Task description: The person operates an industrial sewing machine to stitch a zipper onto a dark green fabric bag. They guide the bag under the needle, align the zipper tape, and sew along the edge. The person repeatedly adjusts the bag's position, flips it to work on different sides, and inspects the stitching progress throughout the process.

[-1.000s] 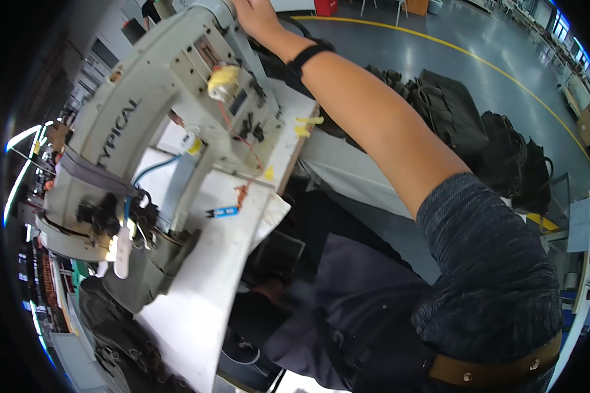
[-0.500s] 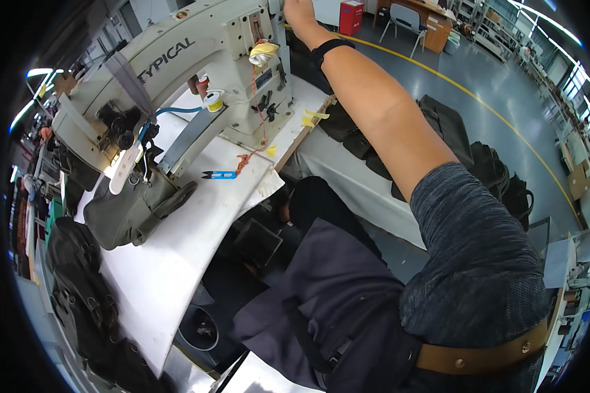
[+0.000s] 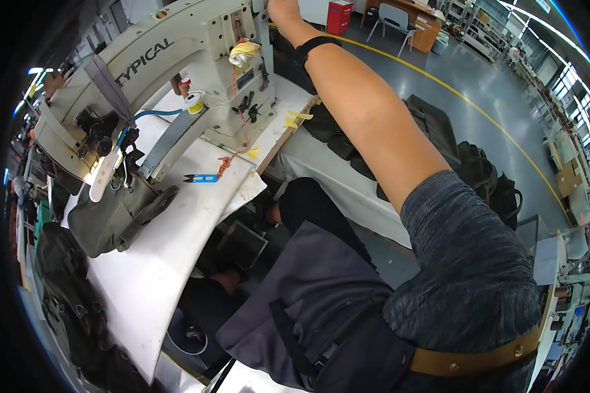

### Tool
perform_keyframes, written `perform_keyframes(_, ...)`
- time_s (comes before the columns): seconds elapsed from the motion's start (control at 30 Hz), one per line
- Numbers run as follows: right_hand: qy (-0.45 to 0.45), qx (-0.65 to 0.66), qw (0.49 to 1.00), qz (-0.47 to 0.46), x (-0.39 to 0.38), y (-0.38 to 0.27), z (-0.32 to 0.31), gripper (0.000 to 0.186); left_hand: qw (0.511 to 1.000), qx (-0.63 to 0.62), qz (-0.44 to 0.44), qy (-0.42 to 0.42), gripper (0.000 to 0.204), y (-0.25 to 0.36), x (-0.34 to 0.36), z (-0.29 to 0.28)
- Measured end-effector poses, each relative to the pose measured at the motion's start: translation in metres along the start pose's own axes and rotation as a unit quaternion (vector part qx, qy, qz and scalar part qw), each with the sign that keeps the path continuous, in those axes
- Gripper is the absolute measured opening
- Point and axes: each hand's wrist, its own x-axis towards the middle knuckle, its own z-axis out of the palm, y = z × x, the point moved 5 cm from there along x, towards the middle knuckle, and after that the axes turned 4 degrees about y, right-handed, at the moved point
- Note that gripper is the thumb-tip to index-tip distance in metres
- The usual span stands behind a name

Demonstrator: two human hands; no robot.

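My right arm reaches up to the far end of a large cream sewing machine (image 3: 196, 39). My right hand (image 3: 283, 10) is beside the machine's rear column at the top edge, its fingers cut off from sight. My left hand does not show. An olive-green fabric bag (image 3: 105, 219) sits at the machine's sewing end, under the needle area. Blue thread snips (image 3: 204, 178) lie on the white table (image 3: 134, 275), next to a twisted orange cord (image 3: 224, 165). A small yellow-and-white spool (image 3: 194, 103) stands by the machine's arm.
Dark bags (image 3: 65, 295) are heaped along the table's left edge. More dark bags (image 3: 432, 131) lie on a white-covered surface (image 3: 328, 177) to the right. A dark bin (image 3: 189, 335) stands below the table. A red box (image 3: 339, 16) and a grey chair (image 3: 393, 23) are farther off.
The whole view has shifted slightly, so the machine and table appear a little farther left. My right arm keeps its reach toward the machine; the bag and snips stay in place.
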Motion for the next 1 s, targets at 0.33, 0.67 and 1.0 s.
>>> perform_keyframes(0.33,0.002,-0.034,0.999,0.013,0.022,0.033,-0.018,0.06,0.8,0.221,-0.557,-0.03,0.055,-0.139,-0.154,-0.036)
perform_keyframes(0.67,0.003,-0.005,1.0,-0.013,-0.005,0.014,-0.013,0.057,0.783,0.449,-0.43,-0.012,0.106,-0.211,-0.195,0.025)
perform_keyframes(1.0,0.04,0.102,0.983,-0.149,-0.153,-0.147,-0.077,0.028,0.769,0.493,-0.405,-0.05,0.106,-0.277,-0.203,-0.006)
